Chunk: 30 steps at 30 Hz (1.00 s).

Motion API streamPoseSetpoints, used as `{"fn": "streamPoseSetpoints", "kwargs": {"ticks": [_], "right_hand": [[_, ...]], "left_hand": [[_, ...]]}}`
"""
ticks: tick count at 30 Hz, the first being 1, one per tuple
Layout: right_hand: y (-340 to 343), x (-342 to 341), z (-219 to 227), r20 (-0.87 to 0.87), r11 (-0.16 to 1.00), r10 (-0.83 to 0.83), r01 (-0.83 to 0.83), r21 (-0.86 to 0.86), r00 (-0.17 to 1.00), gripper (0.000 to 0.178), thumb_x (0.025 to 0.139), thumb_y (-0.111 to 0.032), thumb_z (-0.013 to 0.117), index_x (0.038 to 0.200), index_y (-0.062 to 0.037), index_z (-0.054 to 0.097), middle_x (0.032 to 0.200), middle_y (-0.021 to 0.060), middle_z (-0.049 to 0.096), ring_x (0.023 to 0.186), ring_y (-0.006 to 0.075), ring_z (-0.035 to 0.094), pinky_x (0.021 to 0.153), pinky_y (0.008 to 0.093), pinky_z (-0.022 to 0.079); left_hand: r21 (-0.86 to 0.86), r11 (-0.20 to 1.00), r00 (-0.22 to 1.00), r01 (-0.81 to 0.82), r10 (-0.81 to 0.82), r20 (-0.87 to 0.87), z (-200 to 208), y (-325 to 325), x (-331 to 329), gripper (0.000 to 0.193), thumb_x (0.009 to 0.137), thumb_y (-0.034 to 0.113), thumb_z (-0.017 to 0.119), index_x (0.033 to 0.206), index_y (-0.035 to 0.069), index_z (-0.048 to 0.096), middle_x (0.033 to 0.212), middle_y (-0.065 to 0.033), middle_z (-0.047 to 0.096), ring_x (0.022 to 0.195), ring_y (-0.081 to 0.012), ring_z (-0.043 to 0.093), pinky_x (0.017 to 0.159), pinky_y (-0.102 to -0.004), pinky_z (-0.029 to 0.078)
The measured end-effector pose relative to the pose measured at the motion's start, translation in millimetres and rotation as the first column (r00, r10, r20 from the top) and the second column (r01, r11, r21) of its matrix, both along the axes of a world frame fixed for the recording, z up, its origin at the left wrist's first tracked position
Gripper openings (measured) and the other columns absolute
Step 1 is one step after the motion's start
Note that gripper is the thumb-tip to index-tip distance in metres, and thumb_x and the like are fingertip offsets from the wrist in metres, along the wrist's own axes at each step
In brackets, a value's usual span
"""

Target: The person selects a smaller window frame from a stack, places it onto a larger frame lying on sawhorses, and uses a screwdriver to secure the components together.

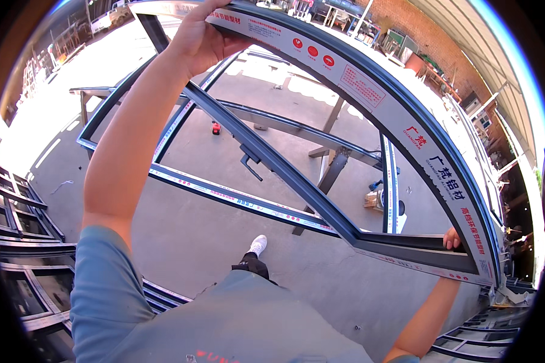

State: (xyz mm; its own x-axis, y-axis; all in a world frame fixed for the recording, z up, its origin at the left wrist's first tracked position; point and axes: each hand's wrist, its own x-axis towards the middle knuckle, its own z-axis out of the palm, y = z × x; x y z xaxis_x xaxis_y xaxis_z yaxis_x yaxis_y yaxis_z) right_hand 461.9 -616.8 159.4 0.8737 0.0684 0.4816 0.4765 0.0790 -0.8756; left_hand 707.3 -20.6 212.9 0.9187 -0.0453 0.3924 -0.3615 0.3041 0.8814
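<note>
A large dark grey window frame [363, 91] is held up before me, its face covered in white protective film with red and dark print. At its upper left, my left hand [203, 45] is closed round the rail, thumb and fingers on either side. Low on the right, my right hand [452, 239] is wrapped round the bottom rail; only some fingers show over its inner edge, and the rest is hidden behind the rail. A dark handle [249, 163] sits on the frame's slanting inner rail.
Beyond it, a second film-covered frame [236, 201] lies on a metal trestle [336, 172]. A red tool [216, 128] and a wooden block [374, 200] are on or near the grey floor. More frames [27, 242] are stacked at left and lower right [484, 336]. A brick wall [430, 36] stands behind.
</note>
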Motion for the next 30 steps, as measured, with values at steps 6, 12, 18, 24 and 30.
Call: {"fn": "streamPoseSetpoints", "kwargs": {"ticks": [6,12,18,24,30], "right_hand": [[32,-41,-7,-0.014,0.968,-0.118,0.119,0.221,0.993,0.054,0.097,-0.051,0.057,0.096,0.0026,0.064,0.086,0.018,0.066,0.078,0.029,0.066,0.068,0.0406,0.056],[59,-93,-72,-0.198,0.526,-0.696,0.677,0.514,0.69,0.054,0.099,-0.047,0.054,0.113,0.0037,0.064,0.105,0.0199,0.069,0.096,0.0314,0.069,0.082,0.0453,0.058],[227,-142,-143,-0.481,0.142,-0.801,0.893,0.426,0.356,0.072,0.106,-0.056,0.031,0.146,0.0022,0.044,0.154,0.0174,0.042,0.145,0.0282,0.036,0.124,0.0452,0.021],[419,-133,-61,-0.145,0.492,-0.493,0.412,0.767,0.858,0.073,0.106,-0.059,0.032,0.147,0.0003,0.044,0.156,0.0184,0.04,0.148,0.0305,0.032,0.124,0.0464,0.022],[451,-134,-72,-0.515,0.004,-0.669,0.696,0.718,0.536,0.046,0.11,-0.038,0.04,0.138,-0.0037,0.054,0.136,0.0151,0.062,0.127,0.0315,0.058,0.111,0.0499,0.044]], "left_hand": [[-0.068,0.991,0.992,0.114,-0.118,-0.052,-11,35,-35,0.052,0.098,0.047,0.06,0.116,-0.001,0.058,0.109,-0.0181,0.071,0.107,-0.0237,0.071,0.101,-0.0348,0.056],[-0.221,0.937,0.952,0.27,-0.294,-0.086,-35,63,-57,0.04,0.1,0.039,0.061,0.112,0.001,0.064,0.103,-0.0153,0.074,0.108,-0.0242,0.071,0.103,-0.0409,0.055],[-0.341,0.862,0.902,0.375,-0.424,-0.079,-66,94,-87,0.039,0.104,0.041,0.057,0.115,0.005,0.065,0.107,-0.0122,0.074,0.106,-0.0219,0.07,0.104,-0.0423,0.052],[-0.345,0.782,0.803,0.52,-0.584,-0.115,-113,147,-126,0.053,0.1,0.041,0.063,0.139,0.006,0.053,0.136,-0.0086,0.062,0.13,-0.0231,0.054,0.109,-0.0441,0.04],[-0.389,0.697,0.665,0.602,-0.708,-0.238,-169,185,-176,0.066,0.096,0.038,0.067,0.15,0.009,0.043,0.151,-0.0076,0.049,0.141,-0.0259,0.042,0.118,-0.0501,0.027]]}}
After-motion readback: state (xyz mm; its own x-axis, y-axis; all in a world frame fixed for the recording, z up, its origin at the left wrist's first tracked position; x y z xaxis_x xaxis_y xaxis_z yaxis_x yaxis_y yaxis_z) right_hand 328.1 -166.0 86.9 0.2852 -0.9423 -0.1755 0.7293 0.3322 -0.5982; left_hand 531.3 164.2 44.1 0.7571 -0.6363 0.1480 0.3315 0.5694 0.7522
